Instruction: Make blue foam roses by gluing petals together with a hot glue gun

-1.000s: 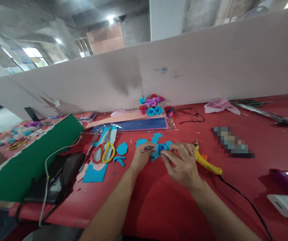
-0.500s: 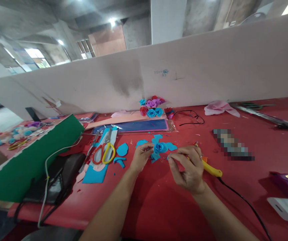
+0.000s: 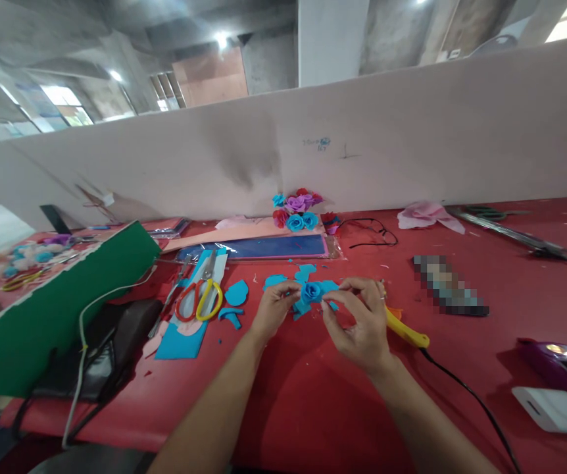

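A blue paper rose (image 3: 312,291) is held just above the red table. My left hand (image 3: 276,308) pinches it at its left side, thumb and forefinger closed. From the other side, the closed thumb and forefinger of my right hand (image 3: 360,321) grip the flower's right edge. Cut blue paper petals (image 3: 306,272) lie behind and around it, partly hidden by the hands. Another loose blue petal (image 3: 237,293) rests to the left of my left hand. Beside my right hand lies a yellow corded tool (image 3: 409,331), its front end mostly hidden.
Scissors with red and yellow handles (image 3: 199,299) lie on folded blue paper (image 3: 181,341) at left. A green partition (image 3: 66,296) stands beyond a dark bag (image 3: 130,329). Finished paper flowers (image 3: 297,209) sit near the back wall. A phone-like pixelated object (image 3: 448,286) and a white box (image 3: 552,408) are at right.
My right hand has moved left to the rose, and its fingertips now meet the flower's edge. My left hand keeps its hold. The whole view has shifted slightly.
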The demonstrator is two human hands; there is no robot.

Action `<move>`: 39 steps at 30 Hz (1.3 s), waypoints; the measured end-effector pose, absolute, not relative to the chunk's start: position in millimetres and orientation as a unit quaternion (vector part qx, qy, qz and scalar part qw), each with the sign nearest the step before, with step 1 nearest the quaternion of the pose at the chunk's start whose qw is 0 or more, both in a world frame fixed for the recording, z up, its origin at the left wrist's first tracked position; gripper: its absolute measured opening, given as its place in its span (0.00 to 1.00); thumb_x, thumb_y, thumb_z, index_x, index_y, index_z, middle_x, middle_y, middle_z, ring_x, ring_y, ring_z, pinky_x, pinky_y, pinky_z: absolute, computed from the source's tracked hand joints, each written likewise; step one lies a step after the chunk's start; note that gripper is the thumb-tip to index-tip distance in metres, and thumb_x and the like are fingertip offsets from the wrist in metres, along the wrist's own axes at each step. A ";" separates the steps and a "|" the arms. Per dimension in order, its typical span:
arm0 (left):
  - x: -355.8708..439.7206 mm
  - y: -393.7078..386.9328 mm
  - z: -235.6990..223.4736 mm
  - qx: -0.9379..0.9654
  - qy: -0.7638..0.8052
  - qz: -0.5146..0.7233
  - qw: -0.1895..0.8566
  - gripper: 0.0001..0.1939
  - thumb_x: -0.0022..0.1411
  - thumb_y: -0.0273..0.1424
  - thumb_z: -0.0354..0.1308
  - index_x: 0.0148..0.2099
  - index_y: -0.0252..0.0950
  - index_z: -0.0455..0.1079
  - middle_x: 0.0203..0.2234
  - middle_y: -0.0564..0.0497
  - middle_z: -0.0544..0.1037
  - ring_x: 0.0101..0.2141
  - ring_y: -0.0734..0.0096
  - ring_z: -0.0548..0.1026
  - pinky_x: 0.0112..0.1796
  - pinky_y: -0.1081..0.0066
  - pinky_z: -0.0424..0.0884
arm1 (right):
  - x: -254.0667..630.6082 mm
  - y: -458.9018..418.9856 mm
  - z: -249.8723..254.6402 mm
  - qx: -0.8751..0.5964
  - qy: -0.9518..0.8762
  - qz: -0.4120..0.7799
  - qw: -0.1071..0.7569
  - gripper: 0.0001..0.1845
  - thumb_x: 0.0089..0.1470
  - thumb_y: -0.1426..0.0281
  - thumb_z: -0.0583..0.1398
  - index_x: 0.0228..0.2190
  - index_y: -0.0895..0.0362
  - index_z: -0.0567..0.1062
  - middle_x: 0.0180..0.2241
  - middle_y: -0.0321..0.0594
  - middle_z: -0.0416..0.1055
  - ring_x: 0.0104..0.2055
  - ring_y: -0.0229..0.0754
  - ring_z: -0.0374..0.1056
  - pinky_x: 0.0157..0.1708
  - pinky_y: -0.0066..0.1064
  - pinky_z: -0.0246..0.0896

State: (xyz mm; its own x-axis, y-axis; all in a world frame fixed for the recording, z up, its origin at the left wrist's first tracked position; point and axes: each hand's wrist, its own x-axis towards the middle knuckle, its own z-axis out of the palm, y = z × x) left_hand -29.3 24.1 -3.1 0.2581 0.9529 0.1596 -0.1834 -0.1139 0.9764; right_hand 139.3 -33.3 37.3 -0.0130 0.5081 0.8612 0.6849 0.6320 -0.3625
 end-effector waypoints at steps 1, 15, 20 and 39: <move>-29.3 24.1 -3.2 0.557 0.347 0.497 0.568 0.12 0.52 0.38 0.63 0.33 0.33 0.75 0.24 0.52 0.70 0.24 0.76 0.66 0.25 0.75 0.64 | 139.4 -33.1 37.8 -0.422 -0.709 -0.078 0.559 0.07 0.46 0.75 0.63 0.31 0.54 0.74 0.36 0.40 0.63 0.37 0.43 0.62 0.40 0.40 0.55; -28.0 23.6 -2.9 0.559 0.365 0.475 0.573 0.12 0.52 0.38 0.62 0.31 0.33 0.73 0.24 0.54 0.69 0.25 0.77 0.66 0.26 0.75 0.63 | 139.8 -32.9 37.0 -0.389 -0.748 -0.189 0.503 0.14 0.45 0.77 0.65 0.34 0.49 0.76 0.36 0.38 0.66 0.38 0.42 0.64 0.39 0.38 0.55; -28.5 24.3 -5.5 0.561 0.371 0.482 0.562 0.10 0.53 0.37 0.62 0.32 0.34 0.73 0.25 0.53 0.71 0.26 0.76 0.67 0.28 0.75 0.64 | 139.7 -33.5 37.3 -0.396 -0.749 -0.216 0.485 0.14 0.46 0.77 0.65 0.35 0.48 0.77 0.36 0.39 0.68 0.38 0.43 0.63 0.39 0.37 0.55; -31.1 28.0 -3.7 0.550 0.374 0.489 0.564 0.11 0.51 0.37 0.63 0.32 0.34 0.75 0.23 0.53 0.71 0.26 0.75 0.68 0.29 0.74 0.65 | 138.0 -34.8 39.3 -0.441 -0.741 -0.241 0.445 0.05 0.50 0.70 0.64 0.32 0.51 0.77 0.33 0.37 0.71 0.37 0.43 0.61 0.42 0.38 0.53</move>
State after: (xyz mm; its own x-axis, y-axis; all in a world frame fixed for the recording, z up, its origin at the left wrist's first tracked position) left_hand -31.1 28.0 -3.7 0.2410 0.9635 0.1170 -0.1398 -0.0848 0.9865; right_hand 138.0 -34.8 39.3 -0.2141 0.4401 0.8721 0.8685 0.4944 -0.0362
